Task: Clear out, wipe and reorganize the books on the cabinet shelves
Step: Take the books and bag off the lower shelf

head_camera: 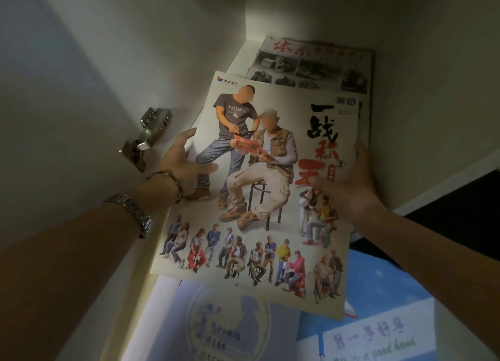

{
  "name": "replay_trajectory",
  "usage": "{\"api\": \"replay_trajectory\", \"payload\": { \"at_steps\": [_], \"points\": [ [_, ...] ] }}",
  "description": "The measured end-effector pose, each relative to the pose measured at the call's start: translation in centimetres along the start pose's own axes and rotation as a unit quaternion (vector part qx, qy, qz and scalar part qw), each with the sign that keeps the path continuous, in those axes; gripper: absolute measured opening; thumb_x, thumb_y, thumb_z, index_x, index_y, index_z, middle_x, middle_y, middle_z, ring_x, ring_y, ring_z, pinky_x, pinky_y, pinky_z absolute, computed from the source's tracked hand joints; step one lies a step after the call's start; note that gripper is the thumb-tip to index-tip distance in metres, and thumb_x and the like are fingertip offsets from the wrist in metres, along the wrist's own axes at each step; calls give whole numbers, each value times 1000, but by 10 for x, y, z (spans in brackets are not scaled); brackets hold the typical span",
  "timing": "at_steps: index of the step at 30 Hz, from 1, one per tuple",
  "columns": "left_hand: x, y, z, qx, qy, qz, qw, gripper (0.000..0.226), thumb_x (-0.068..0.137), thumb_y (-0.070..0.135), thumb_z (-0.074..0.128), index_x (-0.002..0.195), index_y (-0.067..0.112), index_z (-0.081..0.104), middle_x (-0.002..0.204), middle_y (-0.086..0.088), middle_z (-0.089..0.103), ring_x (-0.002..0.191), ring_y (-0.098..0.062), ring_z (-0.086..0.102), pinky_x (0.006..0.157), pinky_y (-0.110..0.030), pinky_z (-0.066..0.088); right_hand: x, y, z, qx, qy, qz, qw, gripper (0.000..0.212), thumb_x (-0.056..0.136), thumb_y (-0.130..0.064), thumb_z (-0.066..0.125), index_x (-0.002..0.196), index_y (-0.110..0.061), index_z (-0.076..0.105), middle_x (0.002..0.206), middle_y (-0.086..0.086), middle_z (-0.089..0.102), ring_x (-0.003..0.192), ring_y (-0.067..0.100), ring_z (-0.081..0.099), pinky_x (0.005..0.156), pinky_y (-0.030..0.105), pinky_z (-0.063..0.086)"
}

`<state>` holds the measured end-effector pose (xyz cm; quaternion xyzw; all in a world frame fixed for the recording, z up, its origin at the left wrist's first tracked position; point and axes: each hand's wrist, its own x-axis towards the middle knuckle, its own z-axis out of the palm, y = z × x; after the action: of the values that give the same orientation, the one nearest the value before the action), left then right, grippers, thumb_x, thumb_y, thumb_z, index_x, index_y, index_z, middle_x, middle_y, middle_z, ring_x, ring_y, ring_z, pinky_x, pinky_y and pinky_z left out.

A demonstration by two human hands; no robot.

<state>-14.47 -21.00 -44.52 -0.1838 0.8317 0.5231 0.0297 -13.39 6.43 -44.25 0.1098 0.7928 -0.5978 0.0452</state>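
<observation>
A large white book [251, 241] with pictures of seated people and big black and red characters on its cover is held over the cabinet shelf [238, 60]. My right hand [351, 182] grips its right edge, thumb on the cover and fingers behind. My left hand [181, 163], with a watch and a bracelet on the wrist, rests with spread fingers against the book's left edge. Further back on the shelf lies another book [311, 65] with red characters and grey photos, partly hidden by the held one.
A metal door hinge [146, 138] is fixed to the left cabinet wall close to my left hand. Below the held book lie a pale booklet [216, 322] and a blue one [384, 306] with white lettering. A dark opening [460, 198] shows at the right.
</observation>
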Motion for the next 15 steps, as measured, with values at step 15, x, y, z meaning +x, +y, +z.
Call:
{"api": "replay_trajectory", "payload": {
  "at_steps": [15],
  "points": [
    [-104,-33,-30,-17,28,6,999,82,69,-8,74,136,22,36,99,1,60,79,3,62,66,-22,55,-54,3,-16,-14,-106,-123,987,96,69,3,79,142,-22,22,111,-22,54,96,-20,54,77,1,44]
  ]
}}
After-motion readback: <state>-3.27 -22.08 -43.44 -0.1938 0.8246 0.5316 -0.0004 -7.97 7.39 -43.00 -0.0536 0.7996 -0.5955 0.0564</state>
